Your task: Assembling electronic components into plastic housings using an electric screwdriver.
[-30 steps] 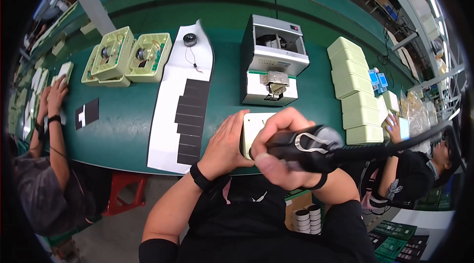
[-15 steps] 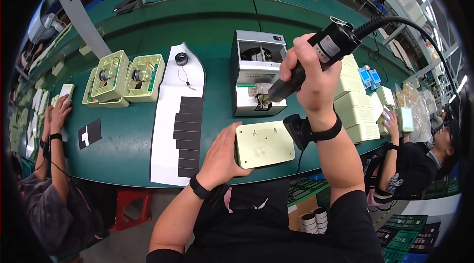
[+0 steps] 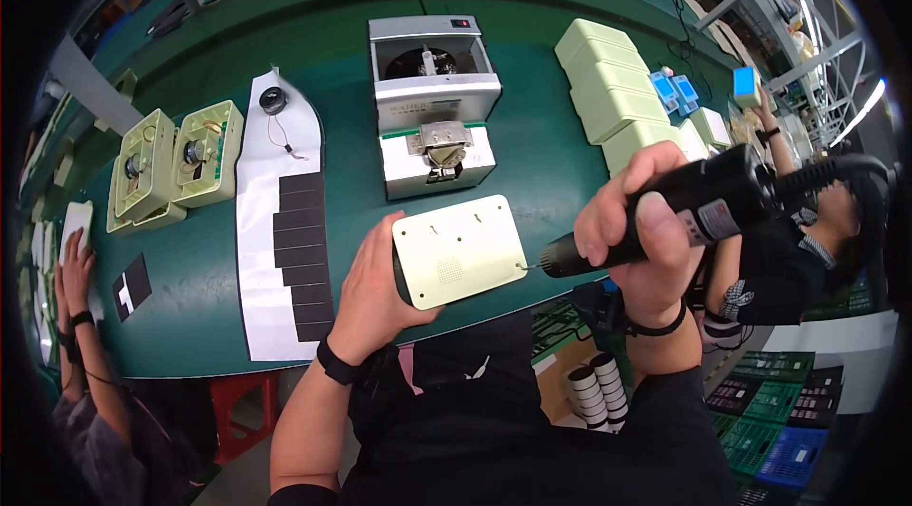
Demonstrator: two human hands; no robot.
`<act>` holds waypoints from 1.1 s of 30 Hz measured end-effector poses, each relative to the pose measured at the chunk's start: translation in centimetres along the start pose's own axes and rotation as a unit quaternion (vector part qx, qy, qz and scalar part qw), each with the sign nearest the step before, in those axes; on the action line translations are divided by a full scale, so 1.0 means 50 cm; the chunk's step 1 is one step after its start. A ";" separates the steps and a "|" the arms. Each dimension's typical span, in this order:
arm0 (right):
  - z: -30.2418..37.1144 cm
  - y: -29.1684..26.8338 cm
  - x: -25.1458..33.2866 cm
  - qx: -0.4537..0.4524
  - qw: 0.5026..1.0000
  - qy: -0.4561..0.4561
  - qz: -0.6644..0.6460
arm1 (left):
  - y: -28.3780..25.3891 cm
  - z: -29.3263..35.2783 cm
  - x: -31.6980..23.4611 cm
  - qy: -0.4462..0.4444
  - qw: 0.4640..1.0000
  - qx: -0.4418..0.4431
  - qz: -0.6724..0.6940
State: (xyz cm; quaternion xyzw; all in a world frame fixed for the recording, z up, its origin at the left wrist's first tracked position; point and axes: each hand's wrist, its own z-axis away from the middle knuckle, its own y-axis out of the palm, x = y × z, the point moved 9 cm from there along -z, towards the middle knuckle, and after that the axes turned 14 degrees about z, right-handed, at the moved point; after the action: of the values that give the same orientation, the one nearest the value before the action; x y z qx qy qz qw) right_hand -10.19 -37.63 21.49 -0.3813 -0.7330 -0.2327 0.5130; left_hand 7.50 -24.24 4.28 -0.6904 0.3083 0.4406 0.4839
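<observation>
The green bench (image 3: 532, 164) carries a grey machine (image 3: 432, 116), pale casings (image 3: 613, 93) and a white sheet (image 3: 271, 221).

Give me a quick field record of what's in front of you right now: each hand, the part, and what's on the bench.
left hand: grips the left edge of the pale green cover panel, holding it near the bench's front edge
right hand: wrapped round a black electric screwdriver, tip at the panel's right edge
bench: green surface
behind panel: grey screw feeder box
left of panel: white sheet with black pads, two open pale green housings
right: stack of pale green covers
others: a co-worker's hand at far left
</observation>
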 end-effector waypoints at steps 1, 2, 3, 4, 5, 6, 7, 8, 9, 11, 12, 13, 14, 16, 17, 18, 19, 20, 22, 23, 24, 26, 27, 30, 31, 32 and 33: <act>-0.001 -0.001 -0.008 0.007 1.000 0.013 0.019 | 0.001 -0.001 0.001 -0.001 1.000 -0.002 -0.001; -0.002 0.000 -0.015 0.015 0.999 0.025 0.037 | 0.003 -0.001 0.000 0.000 1.000 0.001 -0.002; -0.001 -0.001 -0.017 0.013 0.999 0.025 0.037 | 0.005 -0.002 0.000 -0.001 1.000 0.003 0.000; -0.001 -0.002 -0.022 0.008 0.998 0.036 0.043 | 0.006 -0.002 0.001 -0.001 1.000 0.005 0.002; -0.001 -0.002 -0.028 0.005 0.998 0.047 0.047 | 0.006 -0.001 0.002 -0.004 1.000 0.005 0.002; -0.001 -0.003 -0.034 0.002 0.997 0.058 0.052 | 0.006 0.000 0.002 -0.004 1.000 0.004 0.001; -0.003 -0.002 -0.037 0.003 0.997 0.058 0.050 | 0.006 0.000 0.002 -0.004 1.000 0.005 0.000; -0.006 -0.002 -0.039 0.004 0.997 0.054 0.051 | 0.006 0.000 0.001 -0.003 1.000 0.005 -0.001; -0.008 -0.002 -0.040 0.004 0.997 0.049 0.052 | 0.007 0.000 0.001 -0.002 1.000 0.006 -0.001; -0.010 0.000 -0.041 0.005 0.998 0.045 0.051 | 0.005 0.001 0.004 -0.004 1.000 0.004 -0.002; -0.010 0.000 -0.039 0.006 0.998 0.041 0.048 | 0.004 0.002 0.005 -0.005 1.000 0.003 -0.001; -0.009 0.000 -0.038 0.007 0.998 0.036 0.045 | 0.004 0.002 0.005 -0.006 1.000 0.002 -0.001; -0.009 0.000 -0.036 0.007 0.999 0.031 0.042 | 0.003 0.002 0.005 -0.006 1.000 0.001 -0.001; -0.007 0.000 -0.039 0.009 0.999 0.031 0.039 | 0.004 0.002 0.004 -0.015 1.000 0.005 0.004; -0.006 0.001 -0.042 0.010 0.999 0.032 0.036 | 0.004 0.001 0.005 -0.019 1.000 0.007 0.007; -0.005 0.001 -0.043 0.011 0.999 0.032 0.033 | 0.004 0.001 0.005 -0.019 1.000 0.006 0.008; -0.004 0.001 -0.044 0.011 0.999 0.032 0.033 | 0.004 0.000 0.005 -0.016 1.000 0.007 0.005; -0.002 0.003 -0.043 0.014 0.999 0.028 0.035 | 0.004 0.000 0.005 -0.014 1.000 0.007 0.002; 0.001 0.005 -0.041 0.021 0.999 0.019 0.038 | 0.004 0.001 0.006 -0.012 1.000 0.007 -0.001; 0.002 0.005 -0.042 0.021 0.999 0.019 0.038 | 0.004 0.001 0.006 -0.012 1.000 0.007 -0.001; 0.003 0.005 -0.043 0.022 0.999 0.018 0.035 | 0.004 0.001 0.007 -0.011 1.000 0.008 -0.001; 0.005 0.005 -0.043 0.022 0.999 0.017 0.030 | 0.004 0.000 0.007 -0.010 1.000 0.008 0.000; 0.006 0.004 -0.043 0.022 0.999 0.017 0.030 | 0.004 0.001 0.007 -0.011 1.000 0.008 -0.002; 0.009 0.003 -0.043 0.023 0.999 0.018 0.034 | 0.005 0.001 0.008 -0.012 1.000 0.008 -0.006; 0.010 0.003 -0.043 0.023 0.999 0.018 0.034 | 0.005 0.001 0.008 -0.012 1.000 0.007 -0.002; 0.010 0.003 -0.043 0.024 0.999 0.018 0.032 | 0.005 0.001 0.008 -0.012 1.000 0.006 0.001; 0.010 0.004 -0.044 0.025 0.999 0.018 0.029 | 0.005 0.001 0.008 -0.012 1.000 0.004 0.004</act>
State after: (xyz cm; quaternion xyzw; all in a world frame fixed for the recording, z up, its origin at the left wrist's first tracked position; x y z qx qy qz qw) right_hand -9.94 -37.86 19.27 -0.3852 -0.7178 -0.2062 0.5421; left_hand 7.44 -24.27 3.81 -0.6817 0.3070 0.4495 0.4888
